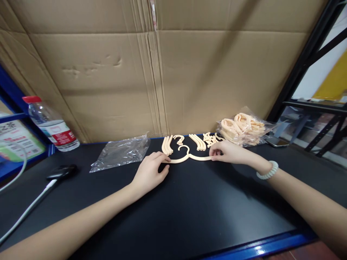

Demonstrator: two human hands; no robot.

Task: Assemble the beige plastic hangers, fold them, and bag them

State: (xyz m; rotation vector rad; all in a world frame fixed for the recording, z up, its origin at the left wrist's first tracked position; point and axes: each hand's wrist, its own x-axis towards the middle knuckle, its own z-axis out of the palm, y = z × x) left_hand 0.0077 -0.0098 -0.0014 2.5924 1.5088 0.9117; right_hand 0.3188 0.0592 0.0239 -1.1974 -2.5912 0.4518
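Observation:
A cream plastic clothes hanger (pixel 199 157) lies flat on the black table, its hook pointing away from me. My left hand (pixel 151 169) has its fingers closed on the tip of the left arm. At the right tip, my right hand (pixel 226 153) pinches the other arm between thumb and fingers. Just behind the hanger are loose cream parts: a row of curved arms (pixel 167 145) on the left, a few hooks (pixel 179 139) in the middle, another row of arms (pixel 197 142) and a pile of small pieces (pixel 209 139) on the right.
A clear bag of cream hanger parts (pixel 241 126) sits at the back right beside a phone (pixel 277 141). An empty plastic bag (pixel 120 151) lies left of the parts. Further left are a water bottle (pixel 52 124) and a black device (pixel 62 172) with a white cable. Cardboard (pixel 108 72) stands behind.

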